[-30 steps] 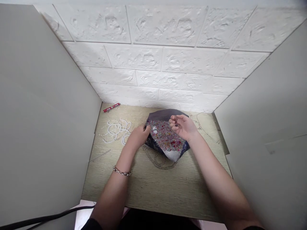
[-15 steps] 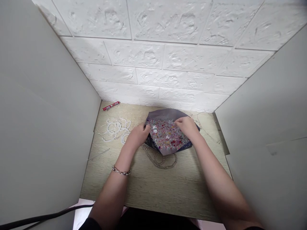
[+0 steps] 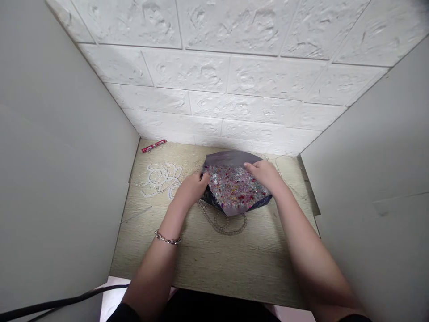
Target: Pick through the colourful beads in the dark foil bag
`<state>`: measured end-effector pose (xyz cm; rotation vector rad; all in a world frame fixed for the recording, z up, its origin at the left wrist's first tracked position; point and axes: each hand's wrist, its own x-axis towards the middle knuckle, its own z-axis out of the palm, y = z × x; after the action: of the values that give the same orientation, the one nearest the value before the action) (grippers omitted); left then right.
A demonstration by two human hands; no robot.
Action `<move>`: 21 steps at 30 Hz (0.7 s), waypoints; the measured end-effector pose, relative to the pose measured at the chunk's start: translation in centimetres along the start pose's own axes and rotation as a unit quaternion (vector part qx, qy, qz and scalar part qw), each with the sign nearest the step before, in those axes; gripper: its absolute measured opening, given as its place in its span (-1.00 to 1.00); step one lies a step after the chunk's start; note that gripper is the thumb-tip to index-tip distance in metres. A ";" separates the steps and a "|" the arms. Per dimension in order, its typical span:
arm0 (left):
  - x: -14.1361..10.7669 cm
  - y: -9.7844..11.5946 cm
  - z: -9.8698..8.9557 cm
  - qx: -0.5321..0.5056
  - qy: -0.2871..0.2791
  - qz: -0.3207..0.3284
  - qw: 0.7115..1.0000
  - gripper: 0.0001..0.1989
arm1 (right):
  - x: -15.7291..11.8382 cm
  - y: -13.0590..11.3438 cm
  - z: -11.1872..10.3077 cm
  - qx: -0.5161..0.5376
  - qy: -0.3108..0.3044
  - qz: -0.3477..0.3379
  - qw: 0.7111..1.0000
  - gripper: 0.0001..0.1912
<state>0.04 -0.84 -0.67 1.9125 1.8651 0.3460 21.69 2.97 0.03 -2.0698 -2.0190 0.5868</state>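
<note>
A dark grey-purple pouch (image 3: 231, 157) lies opened wide on the table, filled with small multicoloured beads (image 3: 234, 185) in pink, red, clear and yellow. Closed around the pouch's left edge is my left hand (image 3: 192, 188), its thumb on the rim. My right hand (image 3: 264, 174) grips the right edge, thumb over the inner side near the beads; its other fingers are mostly hidden. A strand of greyish beads (image 3: 228, 232) curves out from beneath the front of the pouch.
White bead strands (image 3: 162, 179) lie in a heap to the left. A red strip-like item (image 3: 153, 146) sits at the back left corner. Grey panels (image 3: 368, 179) flank the wooden table (image 3: 214, 264), with a white brick-patterned wall (image 3: 208, 103) behind. A black cable (image 3: 67, 300) runs lower left.
The beads have shifted inside the pouch, and the white pieces seen on top have spread or been covered. My right hand has moved slightly up along the right side; my left hand keeps its hold.
</note>
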 end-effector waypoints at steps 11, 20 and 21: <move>0.0 0.2 0.0 -0.006 -0.001 0.006 1.000 -0.43 | 0.2 -0.4 0.6 -0.065 -0.016 0.034 0.997 -0.53; 0.0 0.3 0.0 -0.001 0.003 0.005 1.000 -0.45 | 0.5 0.1 -0.2 -0.050 -0.019 -0.013 0.999 -0.68; 0.0 0.4 0.0 0.000 0.003 0.006 1.000 -0.46 | 0.5 0.2 -0.2 -0.059 -0.023 -0.022 0.998 -0.71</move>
<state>0.37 -0.88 -0.54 1.9262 1.8588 0.3562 21.92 3.47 0.10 -2.0880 -2.1699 0.5241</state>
